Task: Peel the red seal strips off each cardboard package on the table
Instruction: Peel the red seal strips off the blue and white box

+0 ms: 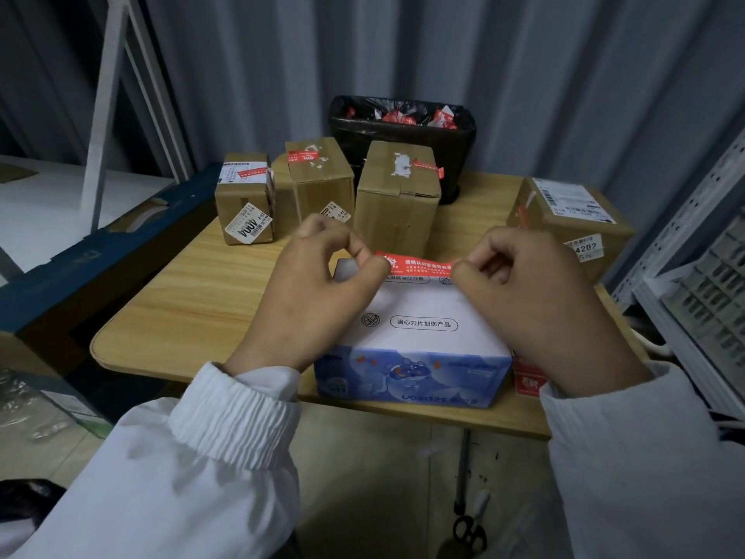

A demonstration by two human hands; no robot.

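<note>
A white and blue printed box sits at the near edge of the wooden table. Just above its far top edge a red seal strip is stretched between my hands. My left hand pinches the strip's left end and my right hand pinches its right end. Behind stand three brown cardboard boxes, each with a red strip on top. A fourth brown box lies at the right with a red strip on its left corner.
A black-lined bin holding several peeled red strips stands at the table's back edge. A red label lies beside the printed box at the right. Grey shelving crowds the right side. Scissors lie on the floor below.
</note>
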